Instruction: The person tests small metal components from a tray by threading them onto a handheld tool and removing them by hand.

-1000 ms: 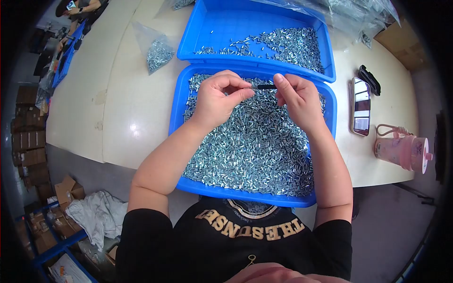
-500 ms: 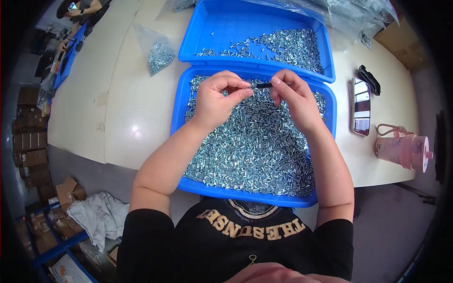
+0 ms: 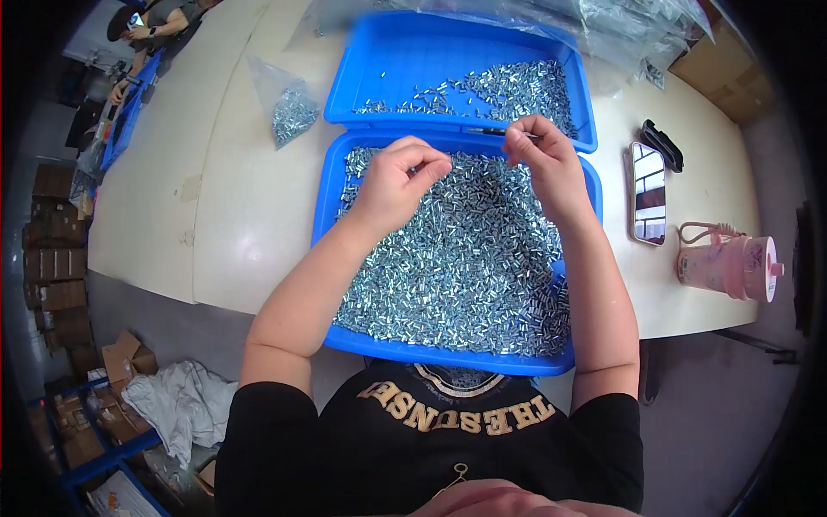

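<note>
My right hand [image 3: 544,159] pinches a thin black pen-like tool [image 3: 488,132] that points left, over the upper edge of the near blue bin [image 3: 326,202]. My left hand [image 3: 403,177] is closed, thumb against forefinger, above the same bin. Whatever its fingertips hold, if anything, is too small to make out. Below both hands, many small shiny metal cylinders [image 3: 448,267] fill the near bin. A second blue bin [image 3: 379,60] stands just behind, with more of these cylinders heaped toward its right side.
A clear bag of metal pieces [image 3: 294,115] lies left of the bins. To the right are a phone [image 3: 648,194], a black case [image 3: 662,145] and a pink cup [image 3: 732,265]. Plastic bags [image 3: 594,26] and a cardboard box [image 3: 722,69] sit behind. Another person [image 3: 155,26] works at far left.
My right hand has moved up and away from my left, taking the black tool with it. The tool's end no longer meets my left fingertips. The whole view has shifted slightly.
</note>
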A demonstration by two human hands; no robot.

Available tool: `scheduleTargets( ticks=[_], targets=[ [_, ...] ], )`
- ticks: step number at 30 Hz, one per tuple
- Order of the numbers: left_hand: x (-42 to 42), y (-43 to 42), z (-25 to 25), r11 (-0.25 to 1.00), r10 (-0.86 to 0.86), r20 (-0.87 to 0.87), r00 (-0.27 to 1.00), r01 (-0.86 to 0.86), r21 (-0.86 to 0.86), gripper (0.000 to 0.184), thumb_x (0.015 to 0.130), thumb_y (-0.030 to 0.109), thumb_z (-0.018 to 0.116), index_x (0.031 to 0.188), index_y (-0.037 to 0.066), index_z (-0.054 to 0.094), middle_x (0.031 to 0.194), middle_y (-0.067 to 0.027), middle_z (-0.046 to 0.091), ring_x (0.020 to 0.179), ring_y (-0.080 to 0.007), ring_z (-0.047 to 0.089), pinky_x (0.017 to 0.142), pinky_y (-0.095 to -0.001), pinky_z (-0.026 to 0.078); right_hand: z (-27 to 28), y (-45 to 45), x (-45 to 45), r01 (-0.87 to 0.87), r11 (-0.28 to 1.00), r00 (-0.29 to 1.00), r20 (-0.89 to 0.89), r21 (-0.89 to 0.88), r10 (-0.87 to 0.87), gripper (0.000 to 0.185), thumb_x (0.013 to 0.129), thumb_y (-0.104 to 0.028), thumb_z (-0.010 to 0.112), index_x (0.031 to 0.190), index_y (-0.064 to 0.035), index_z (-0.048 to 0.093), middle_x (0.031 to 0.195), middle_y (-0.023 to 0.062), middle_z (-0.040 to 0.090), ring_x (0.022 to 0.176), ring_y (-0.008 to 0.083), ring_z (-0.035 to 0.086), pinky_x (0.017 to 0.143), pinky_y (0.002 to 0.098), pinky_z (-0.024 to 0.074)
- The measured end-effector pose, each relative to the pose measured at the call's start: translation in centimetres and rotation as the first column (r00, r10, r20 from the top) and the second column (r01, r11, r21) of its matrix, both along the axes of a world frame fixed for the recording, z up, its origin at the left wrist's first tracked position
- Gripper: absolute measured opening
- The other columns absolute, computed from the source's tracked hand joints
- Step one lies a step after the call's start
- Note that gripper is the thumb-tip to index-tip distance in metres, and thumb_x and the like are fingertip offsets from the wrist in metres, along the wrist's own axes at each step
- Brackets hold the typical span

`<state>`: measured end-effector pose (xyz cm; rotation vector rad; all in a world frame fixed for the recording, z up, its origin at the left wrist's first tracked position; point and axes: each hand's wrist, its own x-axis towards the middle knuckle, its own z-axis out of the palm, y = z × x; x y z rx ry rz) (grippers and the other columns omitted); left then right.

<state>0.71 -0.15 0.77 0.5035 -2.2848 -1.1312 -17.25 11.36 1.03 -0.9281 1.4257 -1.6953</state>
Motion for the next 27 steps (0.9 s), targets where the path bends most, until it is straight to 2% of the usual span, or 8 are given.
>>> scheduleTargets(
  ticks=[2,4,6,7,11,23,26,27],
  targets=[
    [0.1,1.1,0.9,0.939,0.082,0.044,0.996,-0.062,-0.338,0.028,0.084,0.014,0.057,0.11,0.003,0.056,0.108,-0.0112,0.053,0.094,-0.0236,0.052,0.082,-0.0318,0.042,-0.1,0.1,-0.5,0.047,0.998,0.999,-0.027,0.038,-0.046,0.016,0.086,-0.018,0.059,0.087,-0.003,0.055,0.074,-0.0001,0.056,0.068,0.0068,0.051,0.061,0.0203,0.0408],
    [0.2,3.7,2.9,0.926,0.01,-0.035,0.999,-0.022,-0.376,0.03,0.081,0.01,0.057,0.11,0.002,0.056,0.109,-0.0129,0.054,0.1,-0.0301,0.05,0.091,-0.0381,0.038,-0.5,-0.1,-0.7,0.06,0.998,0.998,0.0,0.015,-0.06,0.015,0.085,-0.019,0.059,0.087,-0.0038,0.055,0.074,0.0001,0.057,0.066,0.0066,0.05,0.061,0.0198,0.0407],
    [0.6,6.4,5.7,0.866,-0.417,-0.002,0.909,0.397,-0.303,0.029,0.078,0.008,0.055,0.106,0.001,0.057,0.11,-0.0132,0.055,0.098,-0.0306,0.052,0.087,-0.0408,0.04,-0.3,0.0,-0.4,0.066,0.997,0.997,0.023,0.041,-0.067,0.011,0.086,-0.015,0.057,0.086,-0.0044,0.055,0.074,-0.0001,0.055,0.066,0.0069,0.049,0.063,0.021,0.0395],
    [0.4,8.0,7.3,0.777,-0.609,0.124,0.783,0.621,-0.102,0.026,0.076,0.009,0.054,0.101,0.001,0.057,0.107,-0.0127,0.056,0.095,-0.0298,0.053,0.082,-0.0423,0.042,-0.2,0.0,-0.1,0.063,0.996,0.998,0.013,0.066,-0.064,0.011,0.086,-0.015,0.057,0.085,-0.0041,0.055,0.074,-0.0002,0.055,0.066,0.0066,0.049,0.063,0.0209,0.0393],
    [2.0,16.7,13.6,0.384,-0.912,0.067,0.406,0.899,-0.212,0.024,0.076,0.014,0.051,0.096,0.002,0.055,0.095,-0.012,0.053,0.083,-0.0245,0.055,0.071,-0.0318,0.044,0.0,0.0,0.4,0.009,0.999,1.0,-0.022,0.049,-0.008,0.011,0.086,-0.015,0.057,0.085,-0.0039,0.054,0.074,-0.0003,0.055,0.066,0.0065,0.048,0.064,0.0212,0.0392],
    [1.3,15.6,15.3,0.218,-0.962,0.15,0.23,0.972,-0.09,0.018,0.081,0.018,0.048,0.089,0.004,0.055,0.086,-0.0095,0.054,0.074,-0.0211,0.055,0.062,-0.0299,0.043,0.0,0.1,0.8,-0.01,0.999,0.999,0.038,0.038,0.009,0.012,0.084,-0.015,0.06,0.086,-0.0044,0.055,0.074,-0.0011,0.056,0.067,0.0057,0.05,0.062,0.0199,0.0403],
    [2.7,13.0,16.3,0.167,-0.968,0.19,0.166,0.986,-0.011,0.017,0.082,0.019,0.048,0.087,0.004,0.055,0.084,-0.0088,0.055,0.071,-0.0202,0.055,0.06,-0.0293,0.043,0.0,0.1,0.8,0.017,1.0,0.999,0.027,-0.021,-0.017,0.012,0.083,-0.014,0.062,0.086,-0.0032,0.055,0.068,-0.0031,0.053,0.06,0.0036,0.046,0.052,0.0193,0.0364],
    [-3.0,17.0,15.9,0.147,-0.97,0.199,0.141,0.989,0.014,0.017,0.082,0.019,0.047,0.086,0.004,0.055,0.083,-0.0086,0.055,0.071,-0.0199,0.055,0.059,-0.0292,0.043,0.2,0.2,0.7,0.016,1.0,0.999,0.038,-0.006,-0.016,0.012,0.083,-0.014,0.061,0.086,-0.0033,0.055,0.071,-0.0019,0.055,0.063,0.0049,0.048,0.056,0.0196,0.0387]
  ],
)
